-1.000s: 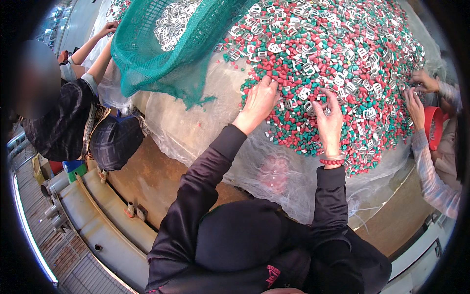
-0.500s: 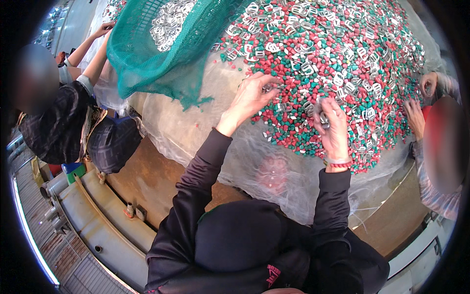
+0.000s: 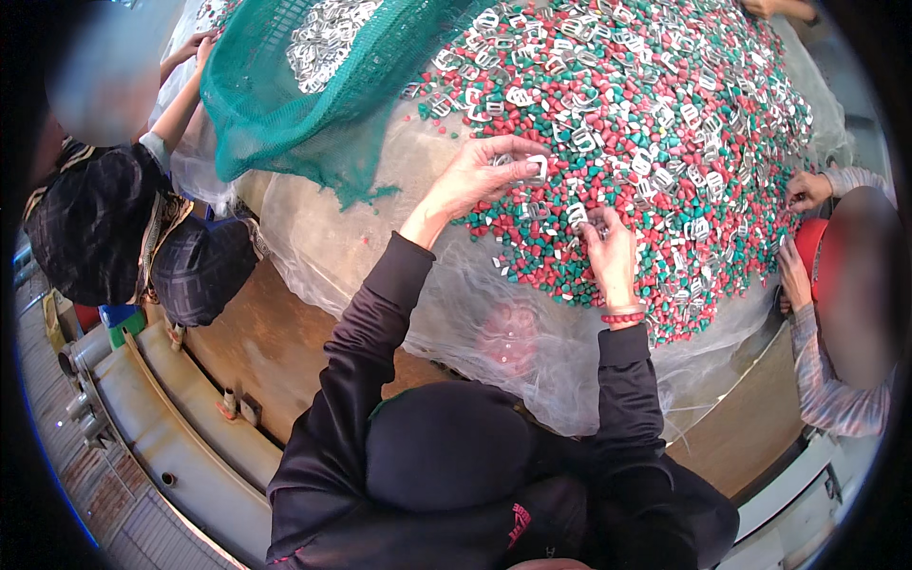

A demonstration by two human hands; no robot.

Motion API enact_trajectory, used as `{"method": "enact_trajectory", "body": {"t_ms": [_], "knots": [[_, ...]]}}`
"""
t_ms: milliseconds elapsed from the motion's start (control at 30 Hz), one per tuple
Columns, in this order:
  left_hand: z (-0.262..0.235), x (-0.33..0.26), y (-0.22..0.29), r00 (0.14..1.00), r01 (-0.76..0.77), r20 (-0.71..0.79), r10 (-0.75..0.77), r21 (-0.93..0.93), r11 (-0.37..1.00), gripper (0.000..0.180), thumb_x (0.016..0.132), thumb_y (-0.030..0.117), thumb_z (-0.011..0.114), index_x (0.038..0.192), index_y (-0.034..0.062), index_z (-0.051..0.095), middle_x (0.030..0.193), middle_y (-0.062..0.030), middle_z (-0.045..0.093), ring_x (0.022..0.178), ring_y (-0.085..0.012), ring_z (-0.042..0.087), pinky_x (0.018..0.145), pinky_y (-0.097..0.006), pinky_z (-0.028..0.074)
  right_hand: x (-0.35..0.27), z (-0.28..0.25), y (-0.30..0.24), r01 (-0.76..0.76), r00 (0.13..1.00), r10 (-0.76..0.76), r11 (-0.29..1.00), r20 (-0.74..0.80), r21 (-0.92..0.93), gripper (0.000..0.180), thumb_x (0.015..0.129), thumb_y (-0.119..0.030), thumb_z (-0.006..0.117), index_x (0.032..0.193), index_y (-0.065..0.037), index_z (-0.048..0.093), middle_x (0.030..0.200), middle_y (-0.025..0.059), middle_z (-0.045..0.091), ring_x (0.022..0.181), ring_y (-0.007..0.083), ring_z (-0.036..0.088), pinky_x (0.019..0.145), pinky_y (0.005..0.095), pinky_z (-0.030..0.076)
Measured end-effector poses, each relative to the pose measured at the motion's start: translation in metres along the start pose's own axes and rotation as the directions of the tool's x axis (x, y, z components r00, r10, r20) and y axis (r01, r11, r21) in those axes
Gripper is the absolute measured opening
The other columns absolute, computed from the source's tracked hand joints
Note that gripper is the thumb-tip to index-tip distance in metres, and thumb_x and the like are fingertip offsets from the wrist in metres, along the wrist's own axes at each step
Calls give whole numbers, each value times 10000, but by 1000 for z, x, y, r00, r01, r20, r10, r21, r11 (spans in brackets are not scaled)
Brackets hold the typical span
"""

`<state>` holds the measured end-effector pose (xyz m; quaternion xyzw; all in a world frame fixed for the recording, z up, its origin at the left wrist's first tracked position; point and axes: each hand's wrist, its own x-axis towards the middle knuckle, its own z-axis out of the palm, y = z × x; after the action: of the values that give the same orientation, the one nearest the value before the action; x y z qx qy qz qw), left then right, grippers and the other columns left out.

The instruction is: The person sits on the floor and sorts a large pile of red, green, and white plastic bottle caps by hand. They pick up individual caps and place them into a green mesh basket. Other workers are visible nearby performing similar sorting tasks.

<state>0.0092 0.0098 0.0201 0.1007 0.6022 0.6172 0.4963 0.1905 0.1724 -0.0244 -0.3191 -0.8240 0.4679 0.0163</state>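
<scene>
My left hand (image 3: 475, 177) is closed, thumb and fingers pinching a silver metal buckle (image 3: 538, 169) over the near left side of a heap. Closer to me, my right hand (image 3: 612, 253) bends its fingers around a pale metal buckle (image 3: 577, 217) at its fingertips; the curled fingers partly hide what else may be in the palm. Beneath both hands spreads the heap of small red, green and white pebble-like pieces (image 3: 560, 269), with many silver buckles (image 3: 642, 160) scattered through it.
A green mesh-lined basket (image 3: 237, 123) holding silver buckles stands at far left. Translucent sheeting (image 3: 446, 294) lies under the heap. A co-worker's hands (image 3: 807, 190) touch the heap's right edge; another person's hand (image 3: 201, 47) is beside the basket. A third person's hand (image 3: 760, 8) shows at top right.
My right hand has moved left and slightly nearer to me, to a buckle beside its fingertips. My left hand has shifted slightly, its buckle now plainly visible. A hand has appeared at top right.
</scene>
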Motion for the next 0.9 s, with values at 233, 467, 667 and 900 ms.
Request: {"method": "enact_trajectory", "body": {"t_ms": [233,467,667,900], "knots": [[-26,-4,-12,912,16,265,313,-786,618,394,971,376,552,1054,-8,576,945,-76,501,690,-78,457,392,-146,337,-10,-39,-22,-327,944,100,402,315,855,106,875,-57,624,976,-51,593,856,70,653,624,87,564,406,174,327],[-20,-10,-24,972,-8,198,128,-514,858,275,962,270,566,1032,9,618,976,-139,581,751,-161,605,358,-197,426,-18,-61,-16,-265,948,-152,117,281,957,263,871,-128,626,1111,-53,549,819,117,581,569,137,535,349,178,313],[15,-4,-55,949,-132,-3,317,906,403,352,817,305,737,1003,12,682,840,-149,639,830,-299,648,773,-412,521,-15,-23,1,-200,980,177,912,96,358,272,826,-129,723,1069,-34,648,660,-14,537,532,80,486,469,246,362],[20,3,-61,821,-317,-8,570,825,468,279,831,256,728,897,6,623,820,-99,591,784,-259,626,702,-379,502,-5,-5,-14,-71,990,111,924,-85,376,99,840,-87,699,887,-31,633,723,-19,581,615,24,484,495,196,334]]}}
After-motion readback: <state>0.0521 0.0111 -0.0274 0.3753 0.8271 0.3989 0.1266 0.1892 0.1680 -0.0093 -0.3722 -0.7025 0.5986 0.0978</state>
